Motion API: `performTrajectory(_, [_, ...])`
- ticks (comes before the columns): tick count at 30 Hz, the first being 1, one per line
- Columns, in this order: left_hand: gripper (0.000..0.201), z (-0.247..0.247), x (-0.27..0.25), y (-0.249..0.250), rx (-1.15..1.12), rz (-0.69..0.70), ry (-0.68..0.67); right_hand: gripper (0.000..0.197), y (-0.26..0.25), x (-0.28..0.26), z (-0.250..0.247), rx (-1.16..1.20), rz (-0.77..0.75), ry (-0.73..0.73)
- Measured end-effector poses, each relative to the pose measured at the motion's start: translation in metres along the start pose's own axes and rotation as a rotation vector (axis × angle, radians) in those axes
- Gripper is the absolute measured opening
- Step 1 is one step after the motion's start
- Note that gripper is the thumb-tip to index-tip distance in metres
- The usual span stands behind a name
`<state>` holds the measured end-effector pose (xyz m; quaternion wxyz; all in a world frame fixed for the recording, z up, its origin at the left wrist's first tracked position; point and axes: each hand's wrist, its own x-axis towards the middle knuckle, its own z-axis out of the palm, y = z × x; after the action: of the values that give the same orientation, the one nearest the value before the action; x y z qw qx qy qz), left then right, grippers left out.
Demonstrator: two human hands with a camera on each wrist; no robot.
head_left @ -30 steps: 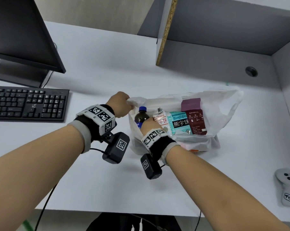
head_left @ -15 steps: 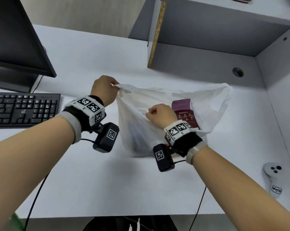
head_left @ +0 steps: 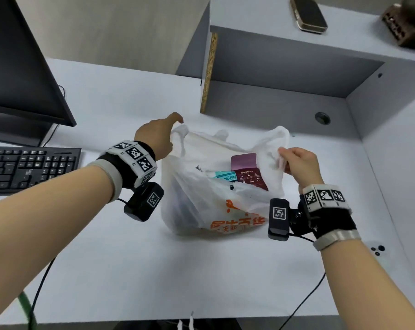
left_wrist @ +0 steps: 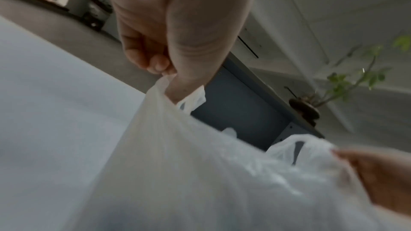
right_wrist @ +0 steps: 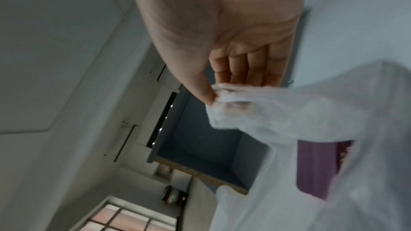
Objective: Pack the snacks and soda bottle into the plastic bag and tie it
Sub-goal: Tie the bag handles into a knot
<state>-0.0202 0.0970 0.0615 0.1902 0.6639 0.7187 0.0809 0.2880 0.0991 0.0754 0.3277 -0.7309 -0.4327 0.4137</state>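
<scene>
A white plastic bag (head_left: 208, 206) with orange print stands open on the desk. Inside show a maroon snack box (head_left: 248, 171) and a teal snack packet (head_left: 223, 175); the soda bottle is only a dark shape behind the plastic. My left hand (head_left: 160, 136) pinches the bag's left handle (left_wrist: 169, 87). My right hand (head_left: 301, 163) pinches the right handle (right_wrist: 224, 94) between thumb and fingers. In the right wrist view the maroon box (right_wrist: 315, 168) shows through the bag's mouth. Both handles are pulled apart and upward.
A black keyboard (head_left: 27, 167) and a monitor (head_left: 23, 67) stand at the left. A grey shelf unit (head_left: 285, 75) rises behind the bag, with a dark case (head_left: 309, 15) on top. A white controller (head_left: 378, 251) lies at the right.
My right hand let go of the bag's near side and moved right to the right handle. The left hand lifted its handle, so the bag's mouth spread wide.
</scene>
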Motion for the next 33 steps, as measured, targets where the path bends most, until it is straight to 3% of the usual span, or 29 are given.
performTrajectory(5, [0.038,0.006,0.014,0.003,0.302,0.09,0.015,0.022,-0.029,-0.009,0.004,0.129,-0.114,-0.044])
performTrajectory(9, [0.022,0.009,0.017,0.005,0.267,0.103,0.05,0.016,-0.032,-0.009,-0.002,0.157,-0.117,-0.131])
performTrajectory(12, [0.029,0.004,0.012,0.016,-0.103,0.065,0.037,0.026,-0.036,-0.011,-0.006,0.15,-0.091,-0.226])
performTrajectory(17, [0.029,-0.018,0.005,0.048,-0.826,-0.052,-0.038,0.023,-0.064,-0.028,-0.004,0.163,-0.108,-0.431])
performTrajectory(22, [0.023,-0.049,-0.001,0.071,-1.099,-0.132,-0.176,0.01,-0.093,-0.044,0.005,0.075,-0.216,-0.59])
performTrajectory(23, [0.024,-0.054,-0.003,0.075,-1.079,-0.107,-0.173,0.009,-0.097,-0.048,0.009,0.013,-0.234,-0.62])
performTrajectory(26, [0.019,-0.063,-0.009,0.09,-0.838,0.02,-0.16,0.031,-0.103,-0.055,0.03,-0.192,-0.263,-0.664])
performTrajectory(28, [0.012,-0.062,-0.011,0.097,-0.712,0.072,-0.147,0.021,-0.105,-0.061,0.046,-0.247,-0.299,-0.647])
performTrajectory(29, [0.011,-0.061,-0.012,0.099,-0.679,0.082,-0.137,0.013,-0.106,-0.063,0.052,-0.219,-0.299,-0.613])
performTrajectory(31, [0.011,-0.062,-0.013,0.098,-0.734,0.073,-0.156,0.019,-0.106,-0.063,0.054,-0.1,-0.258,-0.52])
performTrajectory(33, [0.017,-0.062,-0.017,0.092,-0.861,0.06,-0.268,0.025,-0.105,-0.058,0.05,0.042,-0.213,-0.455])
